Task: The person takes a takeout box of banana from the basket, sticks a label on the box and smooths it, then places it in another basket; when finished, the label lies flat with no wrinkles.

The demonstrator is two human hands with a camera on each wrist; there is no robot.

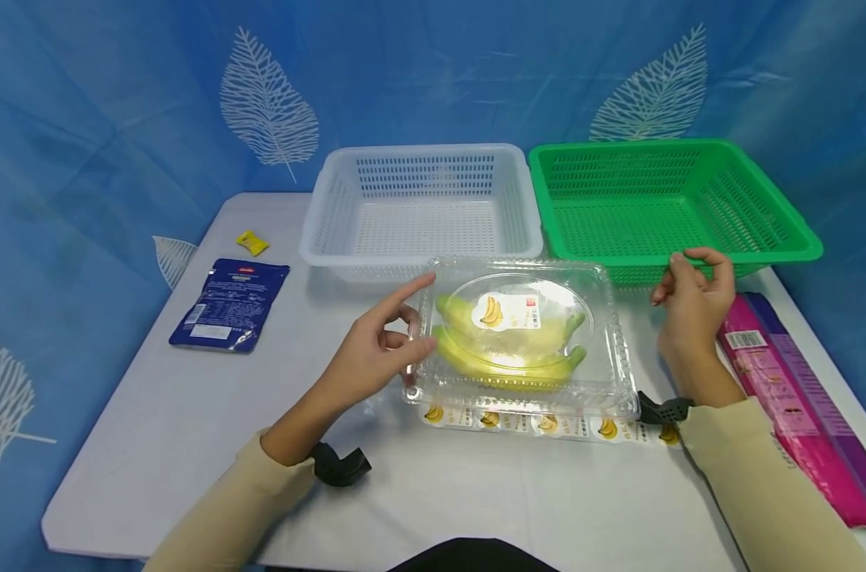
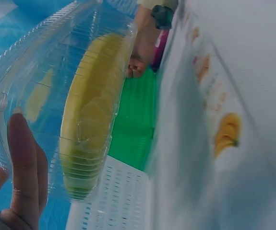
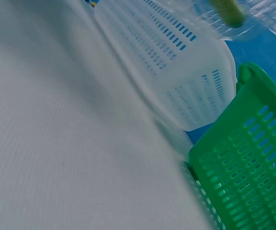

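My left hand (image 1: 372,345) grips the left edge of a clear plastic clamshell box (image 1: 608,349), thumb on the near side. The box is lidded and held above the table. Inside lie yellow-green bananas (image 1: 504,369), also plain in the left wrist view as one long banana (image 2: 92,105). A white banana sticker (image 1: 512,311) is on the lid. Below the box's near edge, a strip of banana stickers (image 1: 547,423) lies on the table. My right hand (image 1: 693,306) hovers before the green basket (image 1: 776,222), its fingers loosely bent, with nothing visible in them.
A white basket (image 1: 422,260) stands at the back beside the green one. On the left lie a dark blue pouch (image 1: 229,306) and a small yellow wrapped piece (image 1: 252,242). A pink and purple packet (image 1: 798,405) lies at the right table edge, beside my right forearm.
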